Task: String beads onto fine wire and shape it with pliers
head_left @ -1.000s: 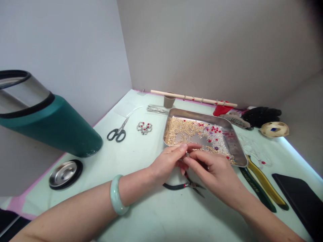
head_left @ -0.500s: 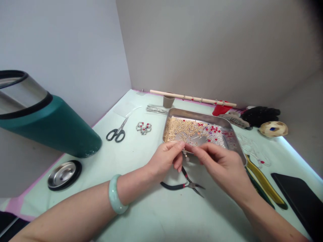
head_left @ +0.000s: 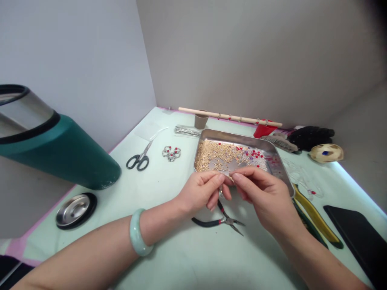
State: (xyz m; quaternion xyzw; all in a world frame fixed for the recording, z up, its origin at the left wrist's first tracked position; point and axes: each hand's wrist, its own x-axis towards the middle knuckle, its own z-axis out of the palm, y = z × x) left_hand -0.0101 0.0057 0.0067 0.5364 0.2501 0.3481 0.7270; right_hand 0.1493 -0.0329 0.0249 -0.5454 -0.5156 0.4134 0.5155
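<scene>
— While a small beaded piece (head_left: 221, 191) is being held at the near side of the metal tray (head_left: 283, 171), how are the fingers set?

— By the left hand (head_left: 201, 189), the piece is pinched between thumb and forefinger, with its clear beads hung below. The right hand (head_left: 264, 193) is held close on the right; whether its thumb and forefinger are clamped on the piece's end or only placed beside it cannot be told.

— And what is contained in the tray?

— Gold beads (head_left: 208, 153) are spread at the left, with red beads (head_left: 256, 154) scattered toward the right.

— Which tools are laid nearby?

— On the near side of the tray, black-handled pliers (head_left: 227, 221) are laid with their tips parted. Scissors (head_left: 142, 160) are placed farther left, near a wire ornament (head_left: 171, 153) set with red beads. At the right, a larger yellow-and-green-handled tool (head_left: 316, 219) is partly hidden.

— What is seen at the far side?

— Above a brown cup (head_left: 201, 121) and a red cup (head_left: 264, 129), a wooden rod (head_left: 193, 111) is supported, along which small beaded loops (head_left: 240, 119) are hung.
</scene>
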